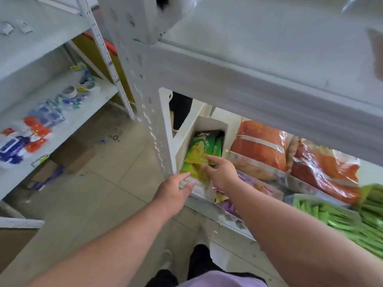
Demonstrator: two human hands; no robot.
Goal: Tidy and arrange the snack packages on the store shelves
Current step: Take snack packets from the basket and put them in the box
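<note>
Far to our left we see a white side shelf [68, 125] carrying blurred orange packets [36, 129], blue blister packs [48, 117] and rolls of tape [69, 91], and beneath it a brown carton [68, 156] sits on the tiled floor [107, 183]. Moving right, we meet the perforated white upright [153, 129] of the nearer rack, with its grey upper shelf [259, 65] running across the top of the view. Our left hand [173, 191] reaches in beside that upright, its fingers fairly straight and lying against the lower edge of the green-and-yellow snack packages [199, 156]; we cannot tell whether the thumb pinches anything. These packages stand tilted in an open white display box [222, 129] at the left end of the lower shelf, just under the upper one. Our right hand [222, 172] comes next, fingers loosely extended and touching the front of the foremost package, with the fingertips resting on its yellow part; motion blur hides any firmer grip. Below the hands we see purple and yellow wrappers [248, 183] in a low tray. Further right lie large orange bags [267, 143] with clear plastic, and at the far right a tray of green stick packets [335, 216].
</note>
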